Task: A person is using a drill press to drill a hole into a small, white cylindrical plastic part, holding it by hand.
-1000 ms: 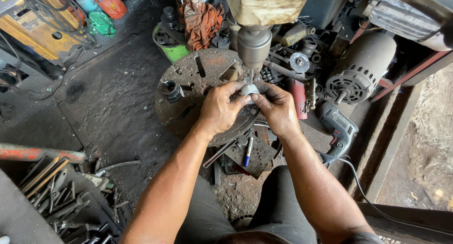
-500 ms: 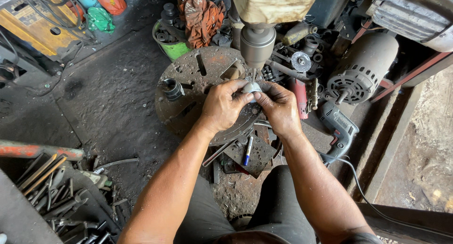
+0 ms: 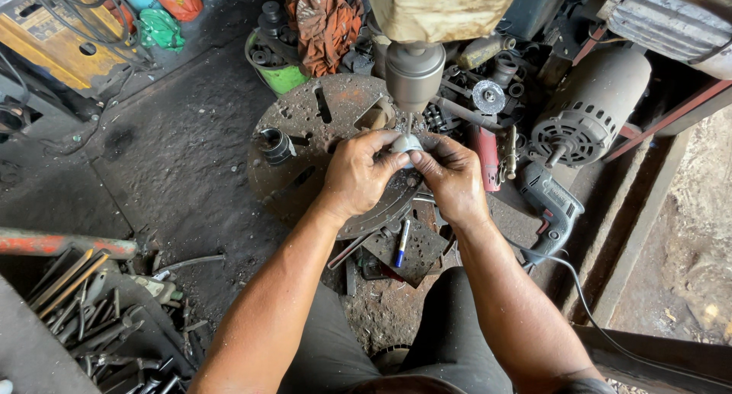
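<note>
Left hand and right hand pinching small grey metal part together, fingertips pressed on it, under drill chuck, over rusty round slotted table. Behind, green bucket holding dark metal rings.

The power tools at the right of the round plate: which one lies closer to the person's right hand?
The red power tool: it lies just beside the right hand. The dark drill, with its black cord, lies farther right.
</note>
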